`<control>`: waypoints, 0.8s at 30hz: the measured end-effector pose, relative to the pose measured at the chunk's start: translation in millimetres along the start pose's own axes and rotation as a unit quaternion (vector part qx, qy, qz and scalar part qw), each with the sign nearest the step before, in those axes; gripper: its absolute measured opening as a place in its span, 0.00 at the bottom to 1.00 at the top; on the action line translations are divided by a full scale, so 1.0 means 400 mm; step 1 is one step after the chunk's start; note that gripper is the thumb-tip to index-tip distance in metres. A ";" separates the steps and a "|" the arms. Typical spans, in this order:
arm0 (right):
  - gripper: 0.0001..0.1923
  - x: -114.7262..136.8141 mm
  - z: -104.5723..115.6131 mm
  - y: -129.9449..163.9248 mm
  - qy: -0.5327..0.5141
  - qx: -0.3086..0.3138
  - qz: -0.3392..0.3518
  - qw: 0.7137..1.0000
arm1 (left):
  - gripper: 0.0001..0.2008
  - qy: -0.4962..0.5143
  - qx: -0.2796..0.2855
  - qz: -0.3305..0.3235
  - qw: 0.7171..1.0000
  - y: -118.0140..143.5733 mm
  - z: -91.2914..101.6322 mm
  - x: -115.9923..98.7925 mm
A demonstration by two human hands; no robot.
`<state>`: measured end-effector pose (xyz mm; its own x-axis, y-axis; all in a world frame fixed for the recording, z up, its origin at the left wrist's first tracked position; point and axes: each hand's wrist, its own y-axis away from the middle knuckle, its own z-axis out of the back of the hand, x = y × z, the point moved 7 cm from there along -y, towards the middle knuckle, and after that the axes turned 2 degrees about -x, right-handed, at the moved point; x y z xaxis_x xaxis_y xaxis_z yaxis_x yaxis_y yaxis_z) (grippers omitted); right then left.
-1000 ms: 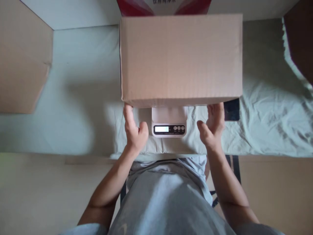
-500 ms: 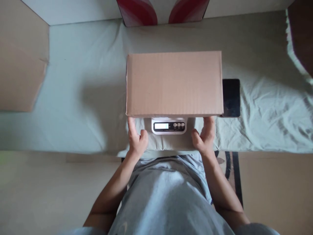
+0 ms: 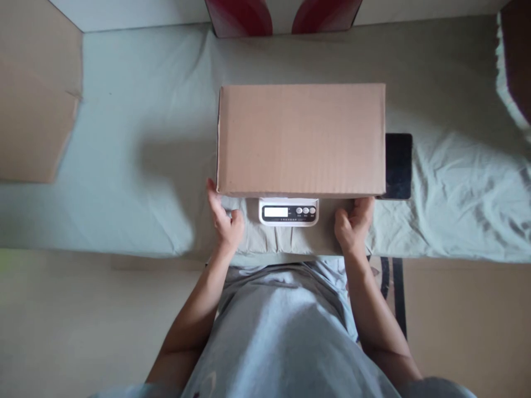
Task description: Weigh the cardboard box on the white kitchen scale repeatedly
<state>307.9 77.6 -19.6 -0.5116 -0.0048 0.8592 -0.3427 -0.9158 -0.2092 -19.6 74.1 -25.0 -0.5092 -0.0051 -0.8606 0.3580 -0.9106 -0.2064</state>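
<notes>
A closed brown cardboard box (image 3: 301,139) sits over a white digital scale (image 3: 289,223), hiding most of it. Only the scale's front panel shows, with a lit display and three round buttons; no reading can be made out. By the box's front left corner, my left hand (image 3: 226,221) is open, fingers stretched forward and thumb apart. My right hand (image 3: 354,224) lies at the front edge near the right corner, its thumb up and its fingertips partly hidden by the box. It appears open; whether it touches the box I cannot tell.
A dark phone or tablet (image 3: 399,166) lies right of the box, partly covered by it. Pale green cloth (image 3: 124,110) covers the surface. Another cardboard piece (image 3: 37,94) stands at the far left, and a red and white panel (image 3: 240,16) is at the back.
My left hand has moved outward to the left, off the box's front corner. My right hand has shifted slightly right. The box still sits over the scale.
</notes>
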 end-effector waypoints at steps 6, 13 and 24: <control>0.31 0.011 0.001 -0.005 0.026 -0.008 0.004 1.000 | 0.44 0.003 0.006 0.009 1.000 0.003 -0.006 0.009; 0.32 0.014 0.014 -0.003 -0.051 -0.030 0.026 0.998 | 0.42 0.084 -0.013 -0.045 0.995 -0.016 0.018 -0.035; 0.31 0.198 0.000 -0.049 -0.202 0.025 0.081 0.976 | 0.32 0.134 0.014 -0.060 0.989 -0.049 -0.007 -0.218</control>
<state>274.1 95.2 52.6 -0.1998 -0.3000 0.9328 -0.2384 -0.9085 -0.3433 19.8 93.6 52.7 -0.3192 0.2097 -0.9242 0.2848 -0.9089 -0.3046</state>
